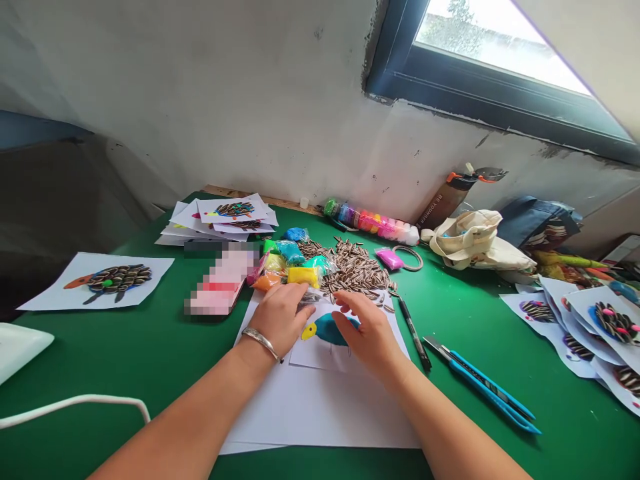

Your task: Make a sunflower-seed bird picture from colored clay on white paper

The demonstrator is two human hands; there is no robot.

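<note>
My left hand (pixel 280 319), with a silver bangle (pixel 261 343) on its wrist, lies at the top edge of a small paper sheet (pixel 320 353). Its fingertips reach toward a clear plastic bag (pixel 310 299), and I cannot tell whether they hold anything. My right hand (pixel 367 330) rests over the sheet, fingers curved and slightly spread, beside a blue clay shape with a yellow head (pixel 327 329). Striped sunflower seeds (pixel 355 270) lie heaped just beyond both hands. A yellow clay packet (pixel 303 276) sits near my left fingers.
Bagged coloured clays (pixel 277 263) and a blurred pink patch (pixel 220 280) lie left of the seeds. A black marker (pixel 415 340) and a blue craft knife (pixel 480 383) lie to the right on the green table (pixel 90 360). Finished seed pictures (pixel 600 327) are stacked at right.
</note>
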